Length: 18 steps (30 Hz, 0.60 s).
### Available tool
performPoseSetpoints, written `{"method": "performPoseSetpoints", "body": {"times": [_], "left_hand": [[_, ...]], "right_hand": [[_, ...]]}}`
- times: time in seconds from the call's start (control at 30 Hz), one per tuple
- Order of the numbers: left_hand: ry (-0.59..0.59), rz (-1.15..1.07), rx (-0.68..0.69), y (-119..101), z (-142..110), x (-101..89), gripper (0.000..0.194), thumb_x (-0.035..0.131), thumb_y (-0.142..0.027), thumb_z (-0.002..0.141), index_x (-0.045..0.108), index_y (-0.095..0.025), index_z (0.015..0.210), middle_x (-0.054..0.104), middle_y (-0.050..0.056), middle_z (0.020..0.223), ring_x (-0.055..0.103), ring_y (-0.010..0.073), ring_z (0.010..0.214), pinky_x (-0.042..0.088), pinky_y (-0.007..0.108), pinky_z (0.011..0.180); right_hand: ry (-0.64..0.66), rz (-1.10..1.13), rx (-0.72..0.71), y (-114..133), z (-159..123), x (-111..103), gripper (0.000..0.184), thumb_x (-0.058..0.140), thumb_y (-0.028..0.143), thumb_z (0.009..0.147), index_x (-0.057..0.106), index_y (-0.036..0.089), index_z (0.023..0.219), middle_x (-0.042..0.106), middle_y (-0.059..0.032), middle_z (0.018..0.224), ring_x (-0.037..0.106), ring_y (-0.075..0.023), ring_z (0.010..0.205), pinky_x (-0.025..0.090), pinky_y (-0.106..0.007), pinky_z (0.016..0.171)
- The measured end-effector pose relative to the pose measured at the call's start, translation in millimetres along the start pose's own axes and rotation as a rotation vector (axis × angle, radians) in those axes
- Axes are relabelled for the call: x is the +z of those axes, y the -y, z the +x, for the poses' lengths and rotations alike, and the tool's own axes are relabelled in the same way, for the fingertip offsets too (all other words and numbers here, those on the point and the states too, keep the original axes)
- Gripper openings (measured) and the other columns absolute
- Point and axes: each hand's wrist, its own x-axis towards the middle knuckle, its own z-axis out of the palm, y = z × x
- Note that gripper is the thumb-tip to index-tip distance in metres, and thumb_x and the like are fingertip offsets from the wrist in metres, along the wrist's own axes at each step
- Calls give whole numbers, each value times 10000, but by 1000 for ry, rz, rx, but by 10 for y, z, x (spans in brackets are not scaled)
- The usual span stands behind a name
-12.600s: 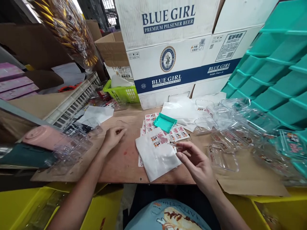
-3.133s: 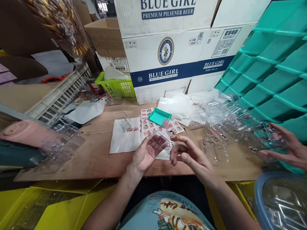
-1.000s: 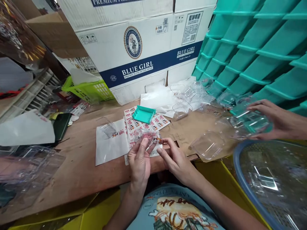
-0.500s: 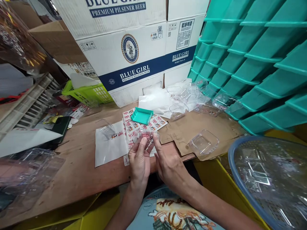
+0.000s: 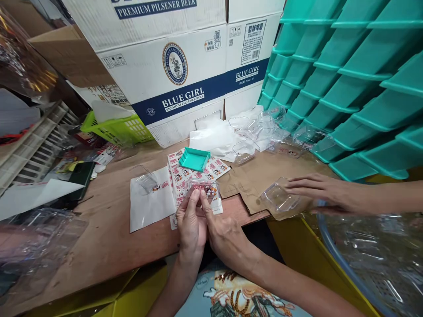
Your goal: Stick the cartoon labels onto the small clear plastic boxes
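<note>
In the head view, my left hand is closed on a small clear plastic case, gripping its near edge. A sticker with red lettering and cartoon figures shows on the case. My right hand presses a fingertip on the sticker beside my left thumb, its other fingers curled under. Just behind the case lie printed sticker sheets with a small teal tray on top. To the left, a white backing sheet carries one sticker and a clear plastic piece.
Another person's hand reaches in from the right to a clear plastic piece on the cardboard. Stacked teal bins and a blue-rimmed basket stand right. A beer carton stands behind; a green basket sits left.
My right fingertip has moved left and down across the sticker toward my left thumb, uncovering the cartoon figures. Another person's hand has come in from the right.
</note>
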Motion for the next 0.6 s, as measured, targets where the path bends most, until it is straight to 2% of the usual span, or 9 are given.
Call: {"method": "performPoseSetpoints", "body": {"times": [0.2, 0.3, 0.37, 0.43, 0.5, 0.57, 0.6], "left_hand": [[63, -4, 5, -55, 42, -8, 144, 801, -182, 720, 761, -204, 856, 781, 0, 960, 720, 149, 904, 558, 295, 878], [85, -10, 5, -85, 57, -12, 166, 791, -180, 736, 758, -201, 898, 777, 11, 997, 718, 174, 938, 577, 327, 865], [109, -15, -14, -81, 61, -13, 177, 790, -175, 739, 760, -199, 912, 775, 18, 1013, 718, 178, 958, 580, 328, 876], [132, -15, -55, -56, 56, -8, 183, 801, -169, 723, 764, -195, 900, 778, 25, 1000, 725, 180, 941, 589, 317, 863], [141, 0, -105, -15, 37, 6, 205, 819, -171, 699, 769, -192, 897, 783, 30, 966, 736, 171, 878, 602, 283, 805], [198, 36, -181, 31, -3, 31, 229, 829, -191, 693, 772, -187, 915, 785, 43, 945, 739, 161, 817, 603, 241, 729], [251, 60, -227, 52, -30, 46, 234, 830, -202, 697, 774, -185, 924, 785, 51, 941, 740, 160, 805, 598, 224, 705]], "right_hand": [[26, -64, 88, -103, -43, -3, 937, 393, -26, 765, -125, 13, 1545, 695, -84, 689, 598, -209, 479, 503, -292, 472], [-10, -34, 120, -226, -92, -106, 872, 391, 8, 822, -100, -21, 1542, 684, -80, 656, 568, -209, 457, 504, -312, 488], [-48, 22, 72, -318, -111, -189, 795, 388, 50, 878, -5, 27, 1568, 687, -77, 674, 562, -199, 466, 508, -309, 505], [-133, 73, 27, -412, -112, -278, 692, 394, 116, 940, 127, 99, 1578, 704, -101, 773, 621, -219, 584, 541, -332, 580], [-269, 140, 40, -506, -100, -375, 646, 462, 248, 977, 218, 146, 1566, 691, -163, 1030, 663, -282, 888, 566, -415, 776], [-348, 262, 49, -592, -83, -473, 715, 571, 381, 944, 257, 185, 1556, 570, -184, 1303, 562, -320, 1180, 501, -467, 980], [-349, 342, 36, -633, -77, -515, 737, 605, 407, 923, 275, 207, 1550, 527, -167, 1357, 527, -308, 1236, 476, -451, 1027]]}}
